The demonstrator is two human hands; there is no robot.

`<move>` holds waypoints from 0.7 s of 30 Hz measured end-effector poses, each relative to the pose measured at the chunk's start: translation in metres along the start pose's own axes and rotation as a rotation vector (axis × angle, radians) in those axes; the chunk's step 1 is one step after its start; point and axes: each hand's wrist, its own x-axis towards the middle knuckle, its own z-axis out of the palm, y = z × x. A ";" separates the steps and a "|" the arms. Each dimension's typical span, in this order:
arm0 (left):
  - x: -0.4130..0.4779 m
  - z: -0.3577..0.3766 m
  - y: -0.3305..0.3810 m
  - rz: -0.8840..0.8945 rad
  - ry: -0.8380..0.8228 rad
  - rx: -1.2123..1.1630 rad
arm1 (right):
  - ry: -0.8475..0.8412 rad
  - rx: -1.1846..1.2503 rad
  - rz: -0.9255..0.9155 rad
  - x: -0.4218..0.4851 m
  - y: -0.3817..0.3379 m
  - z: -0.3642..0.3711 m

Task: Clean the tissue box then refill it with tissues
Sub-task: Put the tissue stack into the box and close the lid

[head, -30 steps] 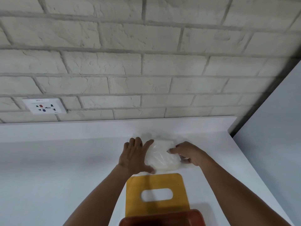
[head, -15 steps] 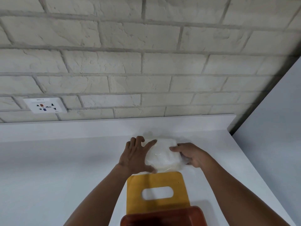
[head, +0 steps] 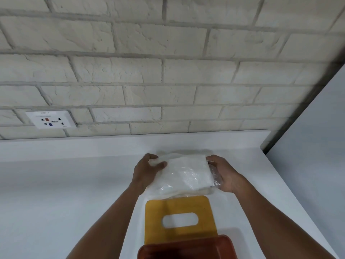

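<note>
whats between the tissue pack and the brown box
The yellow lid with its oval slot lies flat on the white counter between the tissue pack and the brown box, which covers its near edge; the head view shows it.

Both hands are holding a plastic-wrapped tissue pack (head: pixel 186 174) above the white counter (head: pixel 56 193): left hand (head: pixel 147 172) gripping one end, right hand (head: pixel 224 174) the other, beyond the yellow lid (head: pixel 179 206) and brown box (head: pixel 186 247).

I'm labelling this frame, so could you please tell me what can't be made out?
Head view only.
Brown box: cut off by the bottom edge; inside unseen.
Tissue pack: parts hidden under the left hand and right hand gripping it; wrapper opened or not, unclear.
Yellow lid: near end covered by the box.
Socket label: too small to read.
</note>
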 end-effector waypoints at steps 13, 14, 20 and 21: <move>-0.004 -0.007 0.025 -0.033 -0.148 -0.654 | 0.053 -0.319 -0.003 -0.011 0.000 0.013; -0.005 -0.007 0.026 -0.016 -0.176 -0.667 | 0.108 -0.324 -0.015 -0.011 0.000 0.014; 0.000 -0.015 0.028 -0.034 -0.194 -0.542 | 0.093 -0.160 -0.084 -0.020 0.000 0.011; 0.000 -0.017 0.027 -0.046 -0.222 -0.471 | 0.060 -0.107 -0.101 -0.028 -0.002 0.011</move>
